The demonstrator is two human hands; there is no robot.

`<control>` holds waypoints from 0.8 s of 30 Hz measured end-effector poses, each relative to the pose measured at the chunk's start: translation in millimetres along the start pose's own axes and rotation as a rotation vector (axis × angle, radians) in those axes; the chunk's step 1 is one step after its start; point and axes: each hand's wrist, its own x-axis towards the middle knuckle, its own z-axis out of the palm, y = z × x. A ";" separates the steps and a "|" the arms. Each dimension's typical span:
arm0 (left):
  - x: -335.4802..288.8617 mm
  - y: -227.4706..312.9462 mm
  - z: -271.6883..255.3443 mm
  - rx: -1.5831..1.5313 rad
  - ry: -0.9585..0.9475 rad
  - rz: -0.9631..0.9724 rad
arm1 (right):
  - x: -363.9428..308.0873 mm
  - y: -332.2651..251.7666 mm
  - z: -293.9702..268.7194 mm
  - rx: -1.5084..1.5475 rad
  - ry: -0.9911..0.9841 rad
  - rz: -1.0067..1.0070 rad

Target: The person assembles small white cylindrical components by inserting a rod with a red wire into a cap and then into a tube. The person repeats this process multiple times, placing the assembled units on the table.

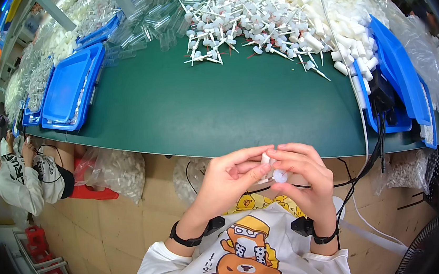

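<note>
close downward fisheye view from the head

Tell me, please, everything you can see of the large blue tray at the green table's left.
The blue tray looks like smooth plastic: shallow, rectangular, with rounded corners and a raised rim. It lies toward the left of the green table; what supports it is mostly hidden. No one touches it.
</note>
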 end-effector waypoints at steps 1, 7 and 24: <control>-0.7 1.1 0.5 0.011 -0.003 -0.016 | 0.0 0.7 -0.4 0.002 0.008 0.011; -0.6 -5.9 4.7 0.080 -0.005 0.000 | -1.3 3.2 0.1 -0.024 0.076 0.115; 2.9 -18.1 6.0 0.458 0.097 0.207 | -4.0 9.2 9.4 0.163 0.105 0.115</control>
